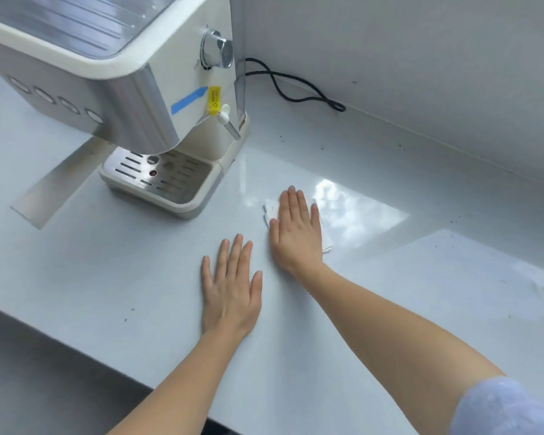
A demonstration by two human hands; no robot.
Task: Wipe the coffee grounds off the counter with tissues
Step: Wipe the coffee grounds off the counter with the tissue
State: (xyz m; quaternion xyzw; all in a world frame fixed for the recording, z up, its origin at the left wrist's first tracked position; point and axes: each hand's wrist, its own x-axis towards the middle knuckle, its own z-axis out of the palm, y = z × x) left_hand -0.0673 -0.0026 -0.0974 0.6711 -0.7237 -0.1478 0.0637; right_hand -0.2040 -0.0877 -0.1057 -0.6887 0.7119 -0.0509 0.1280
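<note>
The pale counter [390, 309] under your head camera carries scattered dark specks [453, 220] and a coffee machine [157, 120]. Your right hand [296, 233] presses flat, fingers spread, on a white tissue [272, 211]; your left hand [230, 287] lies flat beside it, grasping nothing

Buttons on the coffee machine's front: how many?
4, in a row along the machine's front panel. More may lie past the left edge.
</note>
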